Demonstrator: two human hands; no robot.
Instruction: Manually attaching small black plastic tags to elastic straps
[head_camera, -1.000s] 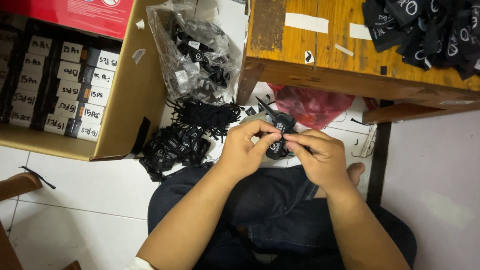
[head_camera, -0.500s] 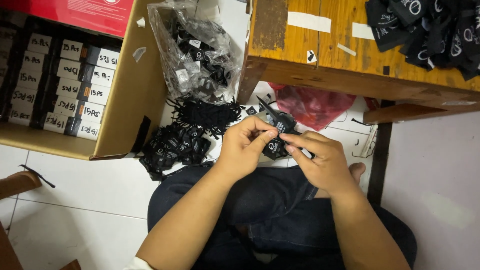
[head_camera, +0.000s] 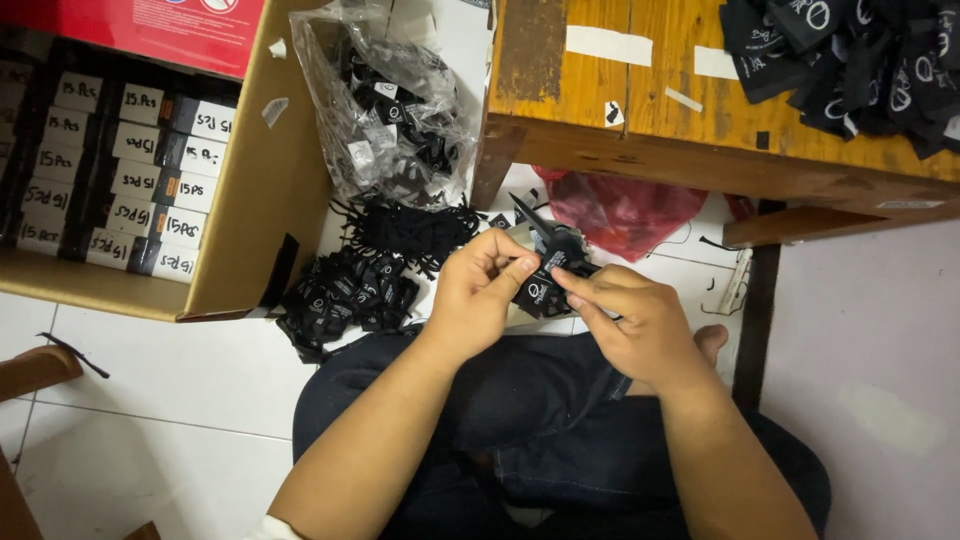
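White floor tiles (head_camera: 180, 380), a person sitting cross-legged, both hands busy with small black tags.

Left hand (head_camera: 485, 295) and right hand (head_camera: 630, 320) meet over the lap, fingers closed around a small bunch of black tags (head_camera: 540, 293) pinched between them, close under the edge of the wooden tabletop (head_camera: 640, 110). More tags lie heaped on the floor (head_camera: 345, 300), beside a clear bag of them (head_camera: 390, 110) and an open cardboard box (head_camera: 255, 190) of labelled packs. A red bag (head_camera: 625, 210) sits under the tabletop.

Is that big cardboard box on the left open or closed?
Open. The cardboard box shows its inside from above: rows of small black packs with white labels stand in it, and no flap covers them.
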